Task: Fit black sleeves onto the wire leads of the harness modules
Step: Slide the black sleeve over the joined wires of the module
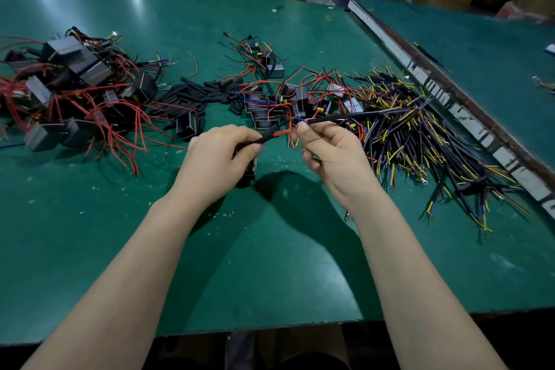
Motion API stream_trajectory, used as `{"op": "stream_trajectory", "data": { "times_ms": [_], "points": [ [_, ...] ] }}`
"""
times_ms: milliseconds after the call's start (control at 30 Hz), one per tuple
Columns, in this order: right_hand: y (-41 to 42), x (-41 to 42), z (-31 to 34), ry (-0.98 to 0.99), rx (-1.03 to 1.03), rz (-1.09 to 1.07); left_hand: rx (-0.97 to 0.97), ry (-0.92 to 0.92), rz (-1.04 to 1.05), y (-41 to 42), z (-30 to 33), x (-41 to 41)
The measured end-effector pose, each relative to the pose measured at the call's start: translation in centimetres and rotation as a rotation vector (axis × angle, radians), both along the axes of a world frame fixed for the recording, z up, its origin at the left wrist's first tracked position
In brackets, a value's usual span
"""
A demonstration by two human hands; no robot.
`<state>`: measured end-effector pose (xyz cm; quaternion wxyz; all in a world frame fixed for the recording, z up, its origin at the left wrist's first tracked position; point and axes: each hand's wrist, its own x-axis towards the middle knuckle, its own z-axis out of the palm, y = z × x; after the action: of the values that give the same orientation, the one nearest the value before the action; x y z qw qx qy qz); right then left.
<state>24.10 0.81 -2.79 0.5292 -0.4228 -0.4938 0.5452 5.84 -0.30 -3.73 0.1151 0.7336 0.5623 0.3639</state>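
Observation:
My left hand (220, 153) pinches a black sleeve (267, 135) between thumb and fingers, with red wire leads (282, 132) poking out of its right end. A black module (250, 170) hangs partly hidden under that hand. My right hand (327, 147) pinches a thin black cable (339, 118) that runs off to the right, its blue and red wire tips at my fingertips. The two hands are close together above the green table (270, 249). Loose black sleeves (195, 96) lie in a heap behind my left hand.
A pile of grey-black modules with red wires (75, 87) lies at the left. More modules (270, 105) sit in the middle. Several black cables with yellow and purple ends (420, 135) spread at the right. A metal rail (450, 93) divides off a second table.

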Motion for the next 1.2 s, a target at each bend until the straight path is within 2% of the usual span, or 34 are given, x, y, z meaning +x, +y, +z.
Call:
{"op": "stream_trajectory", "data": {
  "times_ms": [200, 567, 767, 967, 1133, 1200],
  "points": [
    [-0.4, -0.8, -0.3, -0.17, 0.09, -0.063, 0.081, 0.001, -0.029, -0.5, 0.1, 0.8],
    [-0.8, -1.6, -0.7, -0.133, 0.157, -0.089, 0.234, -0.011, -0.002, -0.9, 0.3, 1.4],
    [-1.2, -1.9, -0.7, -0.238, 0.24, -0.139, 0.291, -0.027, -0.013, -0.9, 0.2, 1.7],
    [-1.4, -2.4, -0.6, 0.024, 0.088, -0.107, 0.178, -0.213, -0.066, -1.1, 0.6, 1.9],
    [-1.4, -2.4, -0.6, -0.066, 0.196, -0.075, 0.128, -0.415, 0.006, -1.2, 0.8, 2.0],
    [-1.4, -2.1, -0.5, -0.121, 0.221, -0.082, 0.114, -0.443, 0.005, -1.0, 0.9, 1.8]
  ]
}}
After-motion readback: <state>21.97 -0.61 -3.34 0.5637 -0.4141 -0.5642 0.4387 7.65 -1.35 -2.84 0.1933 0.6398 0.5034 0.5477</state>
